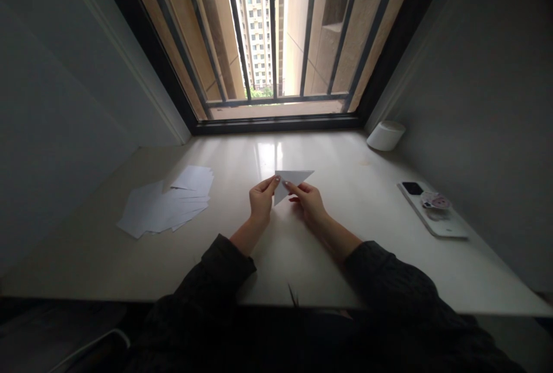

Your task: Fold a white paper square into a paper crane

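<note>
Fingers (264, 184) of the left hand (260, 202): closed in a pinch, thumb foremost, near the ten o'clock corner of one folded paper (298, 176). Fingers of the right hand (313, 204): also closed on it, thumb on the face by the sloping edge at about four; what the fingertips behind do, we cannot tell.

Item, folded paper: pale, triangular, held at the middle of the bench (345, 174) between the two hands, tips towards two and seven. Whether its underside touches the bench we cannot tell. We judge it very light, springy along the fold, soft at the loose tips, dry rather than slippery, and easily creased or torn by a hard tug. Best hold, in our view: a flat thumb-and-forefinger pinch at the corner, with a second light pinch on the edge, leaving the tips free of pressure.

Surroundings, taking the folded paper as the dial's centre and the window (276, 126) as twelve: at nine, a fanned pile of white sheets (166, 207); at two, a white rounded container (386, 136) by the wall; at three, a phone (449, 226), camera side up, with a decorated grip (434, 200) on its back.
</note>
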Available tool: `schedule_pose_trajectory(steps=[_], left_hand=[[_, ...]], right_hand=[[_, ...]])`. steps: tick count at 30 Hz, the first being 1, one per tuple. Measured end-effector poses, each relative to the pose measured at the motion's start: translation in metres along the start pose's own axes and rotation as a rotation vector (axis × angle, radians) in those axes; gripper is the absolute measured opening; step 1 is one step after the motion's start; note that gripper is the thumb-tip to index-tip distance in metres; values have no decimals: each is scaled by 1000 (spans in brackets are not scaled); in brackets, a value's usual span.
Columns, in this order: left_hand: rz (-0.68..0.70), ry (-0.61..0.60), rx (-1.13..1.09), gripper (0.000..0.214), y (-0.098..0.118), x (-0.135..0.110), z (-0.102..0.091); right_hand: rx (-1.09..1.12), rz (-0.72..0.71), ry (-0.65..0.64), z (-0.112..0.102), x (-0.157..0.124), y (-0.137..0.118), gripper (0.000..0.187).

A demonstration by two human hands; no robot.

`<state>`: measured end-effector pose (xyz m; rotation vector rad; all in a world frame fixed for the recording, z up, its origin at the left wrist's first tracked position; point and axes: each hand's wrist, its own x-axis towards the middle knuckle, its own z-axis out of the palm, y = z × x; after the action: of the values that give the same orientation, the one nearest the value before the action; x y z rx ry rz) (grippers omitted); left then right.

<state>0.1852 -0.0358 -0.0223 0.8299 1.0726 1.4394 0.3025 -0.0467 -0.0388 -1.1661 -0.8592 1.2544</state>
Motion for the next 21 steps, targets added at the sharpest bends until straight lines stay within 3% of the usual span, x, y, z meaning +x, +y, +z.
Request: schedule_pose_trajectory(steps=[11,21], left_hand=[[9,29,-3,32,0,-2,1],[-11,127,-90,38,-1,9,-7]], right_hand=[[-41,-27,26,1,-1,-2,38],[-189,-110,-66,0,-3,-6,34]])
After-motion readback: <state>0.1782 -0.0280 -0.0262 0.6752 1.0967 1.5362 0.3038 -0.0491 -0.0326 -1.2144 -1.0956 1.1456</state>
